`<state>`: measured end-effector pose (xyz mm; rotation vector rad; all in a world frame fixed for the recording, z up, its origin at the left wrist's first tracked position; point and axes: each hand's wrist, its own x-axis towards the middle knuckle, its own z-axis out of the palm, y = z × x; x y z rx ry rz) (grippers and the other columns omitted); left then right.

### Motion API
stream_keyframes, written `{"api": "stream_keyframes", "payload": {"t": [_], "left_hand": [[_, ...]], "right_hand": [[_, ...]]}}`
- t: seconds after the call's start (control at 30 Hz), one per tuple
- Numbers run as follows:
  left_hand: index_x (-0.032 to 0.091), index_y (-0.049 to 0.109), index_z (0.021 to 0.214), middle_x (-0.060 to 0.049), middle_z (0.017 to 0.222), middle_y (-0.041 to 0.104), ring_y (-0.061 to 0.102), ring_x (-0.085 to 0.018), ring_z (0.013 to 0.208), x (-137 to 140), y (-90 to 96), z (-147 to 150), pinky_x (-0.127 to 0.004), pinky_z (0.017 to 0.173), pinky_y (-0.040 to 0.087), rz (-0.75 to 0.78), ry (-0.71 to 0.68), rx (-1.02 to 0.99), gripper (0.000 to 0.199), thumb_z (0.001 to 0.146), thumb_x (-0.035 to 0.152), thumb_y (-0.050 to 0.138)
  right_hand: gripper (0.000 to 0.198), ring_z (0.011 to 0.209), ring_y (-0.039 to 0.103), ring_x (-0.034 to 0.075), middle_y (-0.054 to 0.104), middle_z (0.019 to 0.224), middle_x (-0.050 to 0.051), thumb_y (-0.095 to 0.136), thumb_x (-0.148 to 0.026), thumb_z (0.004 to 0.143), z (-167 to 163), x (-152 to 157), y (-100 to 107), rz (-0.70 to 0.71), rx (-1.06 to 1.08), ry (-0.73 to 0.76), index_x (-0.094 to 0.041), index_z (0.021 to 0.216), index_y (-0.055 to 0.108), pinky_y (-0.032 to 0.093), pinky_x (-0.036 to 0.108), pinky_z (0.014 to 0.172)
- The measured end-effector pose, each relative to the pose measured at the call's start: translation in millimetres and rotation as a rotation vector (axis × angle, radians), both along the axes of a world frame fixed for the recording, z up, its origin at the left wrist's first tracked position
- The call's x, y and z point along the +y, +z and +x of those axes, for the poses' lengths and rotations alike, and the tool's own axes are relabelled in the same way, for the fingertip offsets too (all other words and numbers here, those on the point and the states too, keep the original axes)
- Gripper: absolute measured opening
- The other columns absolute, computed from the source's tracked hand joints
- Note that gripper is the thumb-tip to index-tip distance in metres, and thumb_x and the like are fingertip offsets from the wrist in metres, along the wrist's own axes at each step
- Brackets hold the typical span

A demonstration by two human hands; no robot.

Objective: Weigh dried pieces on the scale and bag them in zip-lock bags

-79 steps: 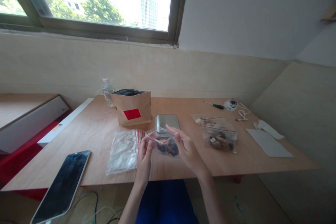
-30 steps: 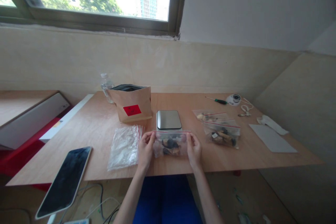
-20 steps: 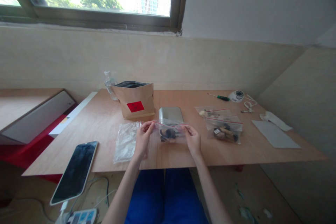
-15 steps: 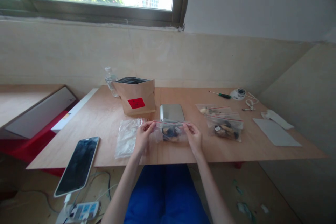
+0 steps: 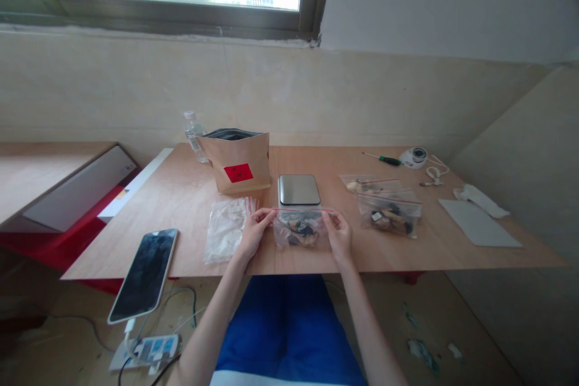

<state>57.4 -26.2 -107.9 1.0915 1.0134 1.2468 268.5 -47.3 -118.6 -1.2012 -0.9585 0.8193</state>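
Note:
Between my two hands is a clear zip bag (image 5: pixel 300 233) with a red seal line along its top and dark and tan dried pieces inside. My left hand (image 5: pixel 256 230) pinches the top left corner of it. At the top right corner, my right hand (image 5: pixel 338 231) grips the same edge with closed fingers. Right behind the bag lies a flat silver scale (image 5: pixel 299 189). A pile of empty clear zip bags (image 5: pixel 222 234) is beside my left hand. To the right of my right hand lies another filled zip bag (image 5: pixel 389 216), with a further filled bag (image 5: pixel 364 183) behind it.
A brown paper pouch (image 5: pixel 237 163) with a red label stands open at the back left, before a water bottle (image 5: pixel 195 137). A phone (image 5: pixel 143 275) overhangs the left front edge. A screwdriver (image 5: pixel 389 161), white camera (image 5: pixel 413 158) and white sheet (image 5: pixel 478 223) are on the right.
The pieces inside the held bag have shifted and the bag looks fuller and more upright. Both hands keep hold of its top corners. The head view has tilted slightly.

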Motion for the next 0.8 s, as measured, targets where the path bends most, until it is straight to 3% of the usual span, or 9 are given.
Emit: {"api": "stream_keyframes", "payload": {"t": [0.27, 0.47, 0.63, 0.73, 0.8], "left_hand": [[0.015, 0.068, 0.083, -0.001, 0.075, 0.066, 0.055, -0.011, 0.067, -5, 2.6, 2, -0.021, 0.063, 0.039, 0.033, 0.000, 0.051, 0.024, 0.074, 0.038, 0.066], [0.017, 0.068, 0.093, -0.004, 0.087, 0.068, 0.059, -0.015, 0.079, -7, 6.5, 3, -0.025, 0.073, 0.042, 0.042, -0.081, 0.079, 0.029, 0.078, 0.040, 0.061], [0.016, 0.067, 0.080, -0.002, 0.077, 0.067, 0.059, -0.014, 0.072, -7, 7.5, 3, -0.024, 0.068, 0.042, 0.069, -0.054, 0.130, 0.024, 0.073, 0.039, 0.066], [0.016, 0.066, 0.080, -0.003, 0.078, 0.067, 0.059, -0.015, 0.073, -11, 10.9, 6, -0.024, 0.068, 0.042, 0.101, -0.030, 0.161, 0.023, 0.074, 0.039, 0.066], [0.016, 0.066, 0.080, -0.004, 0.080, 0.067, 0.059, -0.016, 0.075, -15, 17.2, 9, -0.025, 0.069, 0.043, 0.134, 0.002, 0.201, 0.023, 0.075, 0.039, 0.065]], "right_hand": [[0.034, 0.060, 0.062, 0.016, 0.066, 0.066, 0.001, 0.063, -0.049, 0.074, -2, -4, 6, -0.047, -0.012, 0.032, -0.017, 0.083, 0.061, 0.050, 0.026, 0.058], [0.036, 0.069, 0.066, 0.018, 0.070, 0.073, 0.004, 0.067, -0.048, 0.070, -3, -3, 5, -0.083, 0.003, 0.088, -0.016, 0.085, 0.065, 0.052, 0.028, 0.064], [0.032, 0.071, 0.066, 0.018, 0.071, 0.074, 0.004, 0.067, -0.046, 0.070, -1, -2, 2, -0.052, -0.011, 0.072, -0.016, 0.082, 0.066, 0.052, 0.030, 0.069], [0.031, 0.076, 0.066, 0.019, 0.071, 0.078, 0.006, 0.064, -0.046, 0.074, 6, -3, 5, -0.048, -0.075, 0.100, -0.015, 0.083, 0.066, 0.052, 0.033, 0.074], [0.032, 0.087, 0.065, 0.021, 0.070, 0.091, 0.008, 0.059, -0.044, 0.078, 9, -6, 16, 0.003, -0.220, 0.091, -0.016, 0.092, 0.066, 0.050, 0.037, 0.081]]}}
